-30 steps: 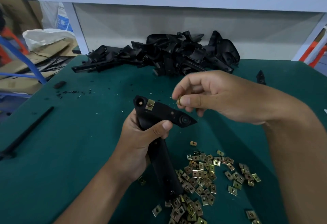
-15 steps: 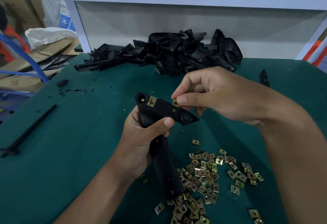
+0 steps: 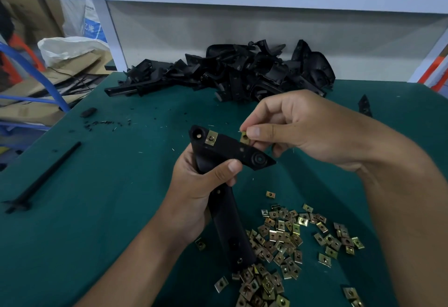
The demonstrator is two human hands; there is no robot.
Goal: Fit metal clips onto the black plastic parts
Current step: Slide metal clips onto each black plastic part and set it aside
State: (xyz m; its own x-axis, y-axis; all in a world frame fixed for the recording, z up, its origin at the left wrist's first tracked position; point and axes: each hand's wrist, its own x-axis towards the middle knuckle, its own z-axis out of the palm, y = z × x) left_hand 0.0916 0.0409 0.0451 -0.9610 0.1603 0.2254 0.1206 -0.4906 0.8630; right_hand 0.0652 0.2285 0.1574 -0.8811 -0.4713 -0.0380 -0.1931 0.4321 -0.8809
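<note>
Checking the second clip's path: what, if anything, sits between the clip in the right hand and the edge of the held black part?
Nothing visible. The right hand pinches the clip right at the upper edge of the black part, which the left hand holds; the fitted clip sits farther left, clear of it.

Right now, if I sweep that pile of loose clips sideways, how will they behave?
The clips would probably scatter rather than move together, since they lie loose and overlapping. Flat and small, they would likely slide across the green mat, not roll.
</note>
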